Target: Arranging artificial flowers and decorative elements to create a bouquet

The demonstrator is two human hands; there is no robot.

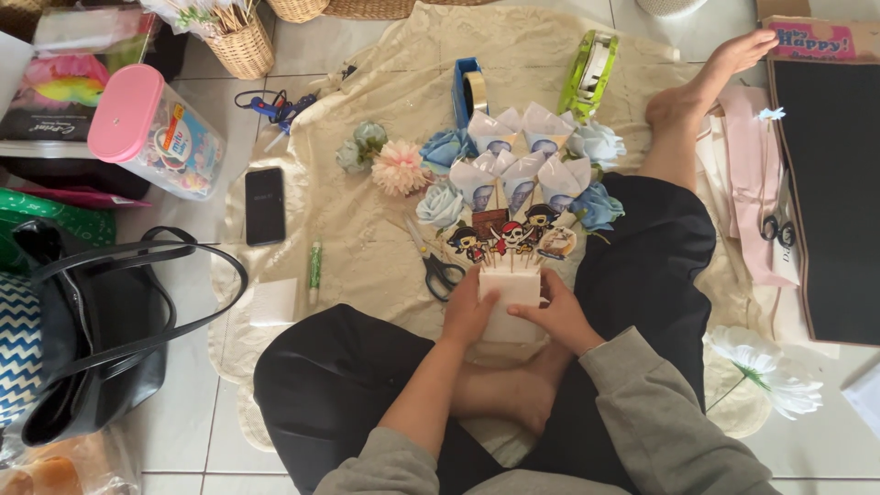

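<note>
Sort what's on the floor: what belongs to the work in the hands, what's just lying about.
In use: left hand and right hand grip the white block holding cartoon picks, paper cones, fabric flowers.

Lying about: scissors, phone, black handbag, pink-lidded tub.

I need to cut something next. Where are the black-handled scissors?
In the head view, the black-handled scissors lie on the cream cloth, just left of the white foam block held in both hands, right of the green glue stick.
</note>
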